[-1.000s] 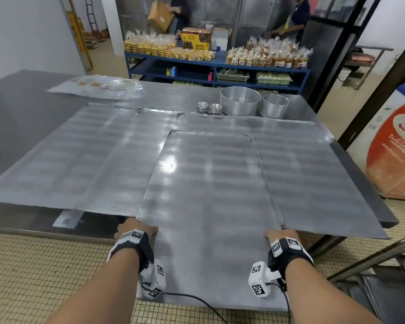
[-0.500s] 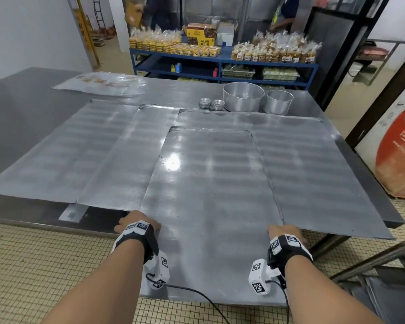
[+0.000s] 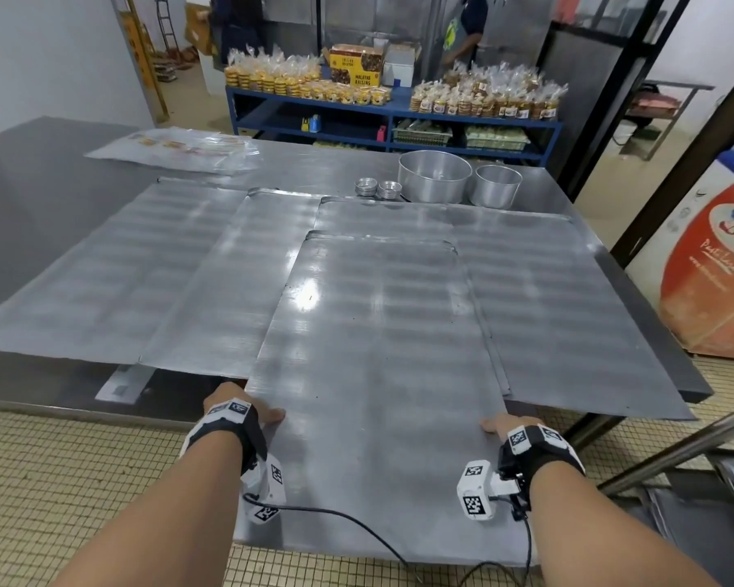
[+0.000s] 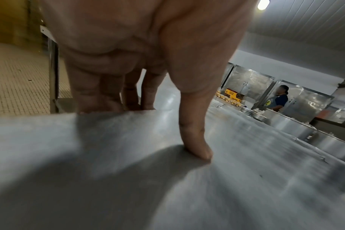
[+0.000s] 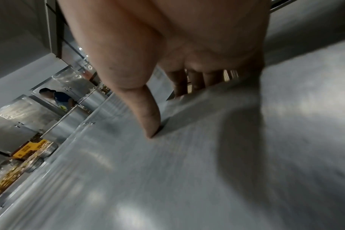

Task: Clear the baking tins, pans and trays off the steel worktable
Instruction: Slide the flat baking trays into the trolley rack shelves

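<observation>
- Baking trays cover most of the steel worktable (image 3: 39,192): I count at least four large flat sheet trays lying overlapped, and as far as I can see none of them has fully left the table, so I judge the clearing barely begun.
- My top tray (image 3: 378,374) is the one in hand; it lies over the others and its near end sticks out past the table edge, over the tiled floor, toward me.
- Beneath and beside it lie the far-left tray (image 3: 102,273), the middle tray (image 3: 229,290) and the right tray (image 3: 568,298), all to be taken off yet.
- At the far end stand a large round cake tin (image 3: 435,175) and, just beside it, a smaller round tin (image 3: 496,186), untouched.
- Near them sit two short stacks of small tart tins (image 3: 378,189).
- My left hand (image 3: 240,410) grips the top tray's left edge, thumb (image 4: 195,140) pressed on top, fingers curled underneath.
- My right hand (image 3: 511,425) grips the right edge the same way, thumb (image 5: 146,115) on top, fingers under.
</observation>
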Demonstrator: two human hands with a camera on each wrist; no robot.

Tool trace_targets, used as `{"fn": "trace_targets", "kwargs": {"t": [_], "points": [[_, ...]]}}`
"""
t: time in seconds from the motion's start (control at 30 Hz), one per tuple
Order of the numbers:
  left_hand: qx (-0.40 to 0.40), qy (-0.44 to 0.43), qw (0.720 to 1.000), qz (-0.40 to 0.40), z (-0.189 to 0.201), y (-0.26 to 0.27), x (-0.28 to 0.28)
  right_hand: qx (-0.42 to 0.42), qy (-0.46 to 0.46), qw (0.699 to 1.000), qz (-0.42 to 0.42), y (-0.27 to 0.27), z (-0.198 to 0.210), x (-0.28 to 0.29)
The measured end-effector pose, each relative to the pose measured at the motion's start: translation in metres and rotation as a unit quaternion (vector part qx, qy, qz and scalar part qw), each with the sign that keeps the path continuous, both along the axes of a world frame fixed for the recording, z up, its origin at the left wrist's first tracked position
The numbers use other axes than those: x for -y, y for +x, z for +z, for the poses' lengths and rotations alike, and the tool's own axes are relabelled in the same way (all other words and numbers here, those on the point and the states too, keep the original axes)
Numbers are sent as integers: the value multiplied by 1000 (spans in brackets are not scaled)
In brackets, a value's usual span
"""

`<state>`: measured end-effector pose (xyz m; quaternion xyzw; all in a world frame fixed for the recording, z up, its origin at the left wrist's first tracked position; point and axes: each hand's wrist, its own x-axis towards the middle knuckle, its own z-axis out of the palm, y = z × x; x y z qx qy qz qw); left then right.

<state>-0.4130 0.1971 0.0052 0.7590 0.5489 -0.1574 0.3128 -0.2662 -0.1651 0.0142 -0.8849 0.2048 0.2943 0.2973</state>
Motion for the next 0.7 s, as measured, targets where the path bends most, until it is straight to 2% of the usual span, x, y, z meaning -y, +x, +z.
{"fn": "trace_targets", "kwargs": {"t": [0.07,0.13,0.17,0.23,0.3,0.37,0.5,0.63,0.7], "points": [[-21,-34,999,-17,-2,-7,-13,-31,-26,992,123,7,-20,9],[-29,-69,996,-45,-5,-16,-25,-48,-14,984,169,25,-67,25],[-27,-87,994,-55,-5,-21,-29,-54,-7,987,150,25,-75,27],[-15,-110,991,-81,-12,-27,-33,-42,7,993,113,0,-48,19],[15,-100,992,-80,-15,-28,-30,-40,31,999,6,-30,-14,4],[62,-88,993,-53,-23,-24,-31,3,33,998,-55,-39,-10,1],[122,-70,989,-37,-27,-11,-31,52,36,994,-89,-42,-15,-6],[128,-32,991,-25,-28,15,-31,62,54,992,-98,-30,-12,-16],[108,-40,993,-26,-26,25,-32,66,58,991,-102,-18,-9,-21]]}}
